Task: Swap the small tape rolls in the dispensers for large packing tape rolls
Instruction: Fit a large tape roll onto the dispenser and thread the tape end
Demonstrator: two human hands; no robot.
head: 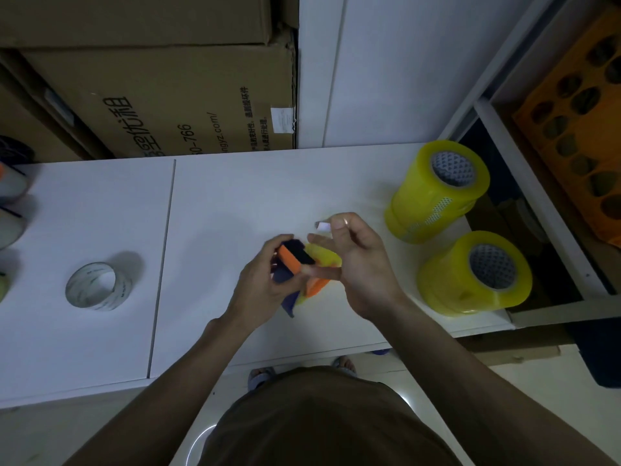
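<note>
Two hands work above the white counter (235, 203), near the middle of its front edge. Our left hand (258, 284) grips an orange-and-dark tape dispenser (294, 260), fingers curled round its body, holding it clear of the surface. A yellow packing tape roll (324, 255) sits in the dispenser, partly hidden behind the fingers. Our right hand (361, 264) has its lower fingers laid straight against the roll's side, while thumb and forefinger pinch a small white tab (322, 225) just above the dispenser; we take this for the tape's free end, though the film itself is too faint to trace.

We note two stacks of large yellow tape rolls at the counter's right edge: far stack (437, 193) toward the back, near stack (473, 274) toward the front, standing just apart. One small clear tape roll (97, 285) lies alone toward the left front, well apart from the hands. More dispensers (10, 196) show at the left edge, cropped and blurred. Cardboard boxes (174, 95) stand behind the counter's back edge.
</note>
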